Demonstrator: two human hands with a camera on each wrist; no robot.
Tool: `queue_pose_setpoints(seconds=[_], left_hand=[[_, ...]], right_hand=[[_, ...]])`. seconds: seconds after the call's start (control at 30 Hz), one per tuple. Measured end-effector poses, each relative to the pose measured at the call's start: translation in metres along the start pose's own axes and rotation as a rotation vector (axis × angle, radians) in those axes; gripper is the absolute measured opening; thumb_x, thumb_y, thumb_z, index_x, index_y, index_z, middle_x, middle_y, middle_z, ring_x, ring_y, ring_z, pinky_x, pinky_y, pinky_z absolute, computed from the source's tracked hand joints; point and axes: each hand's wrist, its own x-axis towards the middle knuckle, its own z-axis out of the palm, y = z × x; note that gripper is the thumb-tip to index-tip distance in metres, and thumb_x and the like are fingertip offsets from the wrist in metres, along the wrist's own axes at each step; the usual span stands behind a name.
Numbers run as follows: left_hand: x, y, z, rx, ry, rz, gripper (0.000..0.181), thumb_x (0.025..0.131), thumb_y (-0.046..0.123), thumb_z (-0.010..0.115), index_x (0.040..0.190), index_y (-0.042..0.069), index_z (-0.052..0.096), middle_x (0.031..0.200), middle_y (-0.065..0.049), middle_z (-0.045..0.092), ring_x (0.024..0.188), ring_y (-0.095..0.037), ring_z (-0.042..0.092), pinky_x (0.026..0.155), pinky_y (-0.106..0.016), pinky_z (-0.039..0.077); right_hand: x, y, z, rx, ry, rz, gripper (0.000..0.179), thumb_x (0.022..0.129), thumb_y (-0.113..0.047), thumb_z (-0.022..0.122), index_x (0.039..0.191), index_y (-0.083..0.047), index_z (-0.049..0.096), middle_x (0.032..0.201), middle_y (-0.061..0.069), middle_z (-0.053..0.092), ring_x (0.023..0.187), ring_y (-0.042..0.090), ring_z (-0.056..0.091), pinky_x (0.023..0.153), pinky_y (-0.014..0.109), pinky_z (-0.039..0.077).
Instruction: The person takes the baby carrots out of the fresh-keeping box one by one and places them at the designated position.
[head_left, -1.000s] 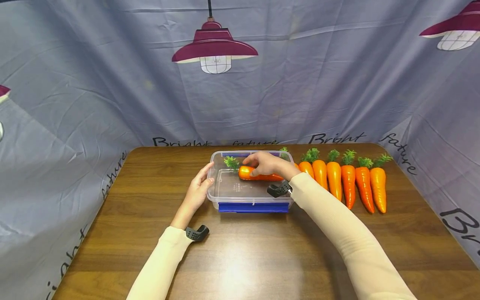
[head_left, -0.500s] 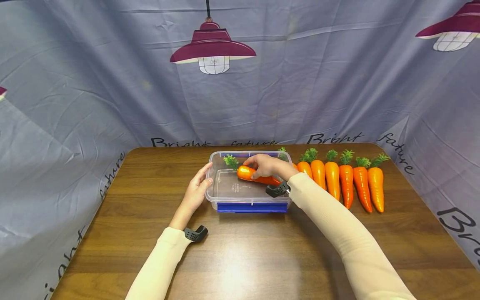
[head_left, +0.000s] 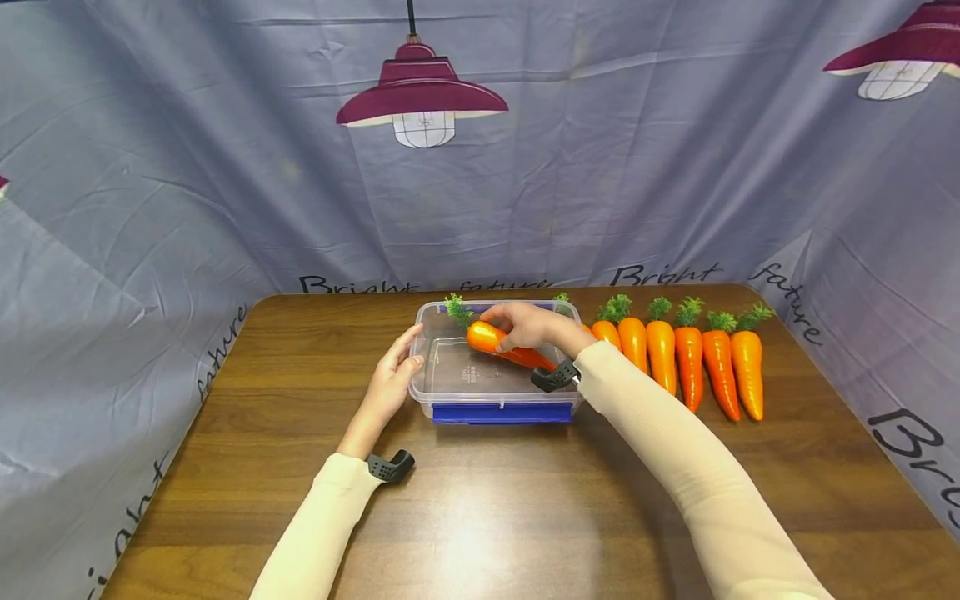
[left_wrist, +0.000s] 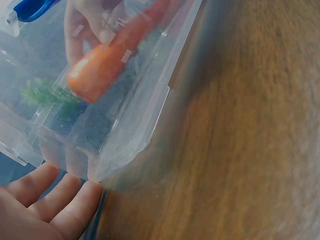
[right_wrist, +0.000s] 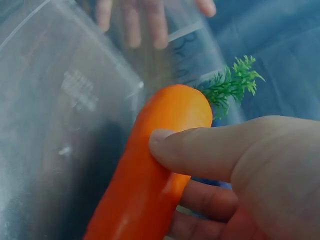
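My right hand (head_left: 527,325) grips an orange toy carrot (head_left: 483,336) near its thick end, thumb on one side and fingers on the other. The carrot tilts over a clear plastic container (head_left: 450,398), its leafy green top toward the far left corner and its thin end lower, toward the right. Close up in the right wrist view, my thumb (right_wrist: 195,150) presses the carrot's smooth side. My left hand (head_left: 386,379) has its fingers extended against the container's left wall; its fingertips (left_wrist: 87,192) touch the plastic in the left wrist view.
Several more carrots (head_left: 662,354) lie in a row to the right of the container, leaves toward the curtain. A blue latch flap (head_left: 502,413) hangs along the container's front. The wooden table (head_left: 315,350) ends at a grey-blue printed curtain (head_left: 600,183).
The right hand has raised the carrot's thick end and leaves toward the far rim, so the carrot now slants more. The left hand has stayed at the container's left side.
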Motion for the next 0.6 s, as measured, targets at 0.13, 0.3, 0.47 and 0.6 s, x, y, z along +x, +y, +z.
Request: queue_pose_setpoints(seconds=[0.13, 0.3, 0.47, 0.6], left_hand=[[0.001, -0.001, 0.001, -0.006, 0.0, 0.0, 0.057, 0.099, 0.0, 0.045, 0.156, 0.001, 0.037, 0.165, -0.023, 0.031, 0.151, -0.042, 0.032, 0.12, -0.06, 0.032], [0.004, -0.001, 0.001, -0.012, 0.001, -0.015, 0.057, 0.099, 0.0, 0.045, 0.156, 0.001, 0.036, 0.165, -0.023, 0.031, 0.151, -0.041, 0.033, 0.12, -0.059, 0.033], [0.004, -0.003, 0.0, -0.004, 0.01, -0.039, 0.057, 0.1, 0.0, 0.045, 0.156, 0.003, 0.037, 0.164, -0.022, 0.033, 0.149, -0.04, 0.036, 0.118, -0.059, 0.036], [0.003, -0.002, 0.0, 0.009, 0.007, -0.055, 0.057, 0.1, 0.001, 0.045, 0.156, 0.004, 0.037, 0.164, -0.022, 0.033, 0.148, -0.04, 0.038, 0.117, -0.059, 0.038]], right_hand=[[-0.015, -0.004, -0.018, 0.117, 0.043, -0.02, 0.063, 0.093, -0.005, 0.068, 0.151, -0.007, 0.046, 0.132, 0.023, 0.065, 0.115, 0.033, 0.065, 0.091, 0.038, 0.057], [-0.045, -0.001, -0.054, 0.262, 0.163, 0.001, 0.063, 0.096, -0.008, 0.066, 0.154, -0.011, 0.042, 0.129, 0.026, 0.066, 0.108, 0.033, 0.067, 0.08, 0.036, 0.059], [-0.08, 0.018, -0.081, 0.298, 0.26, 0.063, 0.062, 0.098, -0.01, 0.064, 0.155, -0.013, 0.04, 0.127, 0.026, 0.064, 0.098, 0.025, 0.069, 0.072, 0.034, 0.059], [-0.111, 0.042, -0.097, 0.283, 0.317, 0.119, 0.062, 0.099, -0.012, 0.063, 0.155, -0.011, 0.039, 0.119, 0.022, 0.066, 0.087, 0.017, 0.068, 0.069, 0.034, 0.06]])
